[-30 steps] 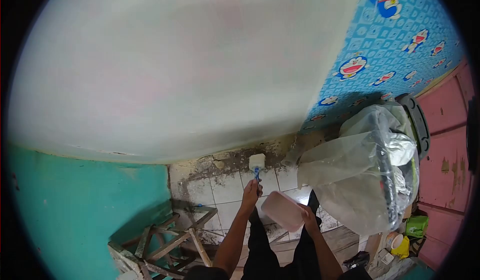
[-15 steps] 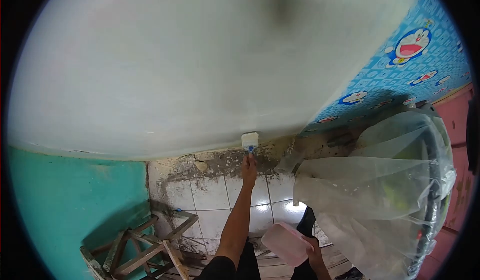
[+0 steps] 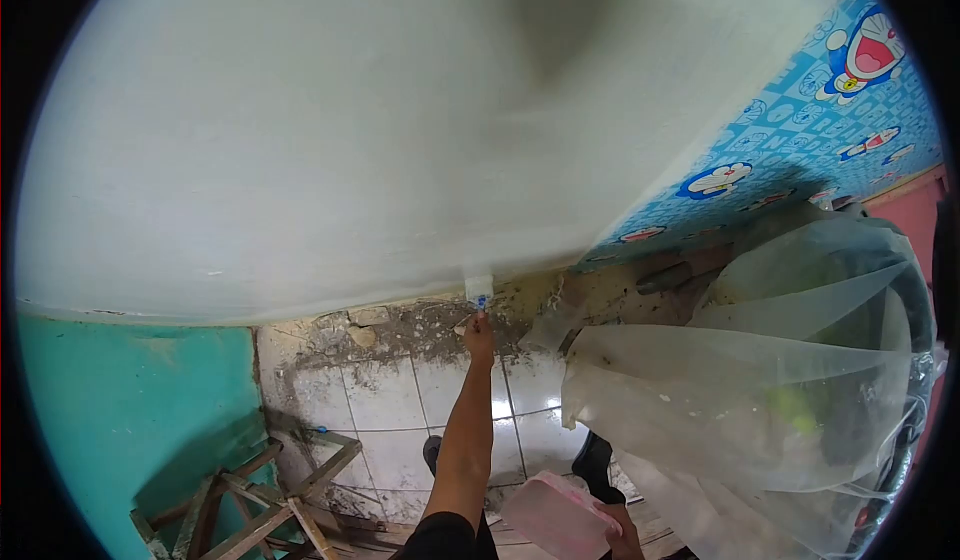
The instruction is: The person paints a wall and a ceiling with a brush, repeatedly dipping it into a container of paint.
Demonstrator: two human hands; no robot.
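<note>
My left hand [image 3: 479, 338] is closed around the blue handle of a wide brush [image 3: 480, 289] with a whitish head. The brush head touches the lower edge of the white wall [image 3: 300, 160], just above the rough, dirty strip of floor. Low in the view, my right hand [image 3: 624, 532] grips the right edge of a pinkish translucent container [image 3: 560, 516], which is tilted. What the container holds cannot be made out clearly.
A wooden frame [image 3: 322, 472] stands at the lower left by the green wall [image 3: 140, 400]. Plastic sheeting [image 3: 730, 390] drapes over bulky things on the right. Blue cartoon wallpaper [image 3: 770, 120] covers the upper right. White tiles [image 3: 385, 390] lie below, with my feet on the floor.
The view has shifted to the right. My left hand and the brush have moved slightly left in the picture, still at the wall's bottom edge. A dark shoe now shows beside my left arm.
</note>
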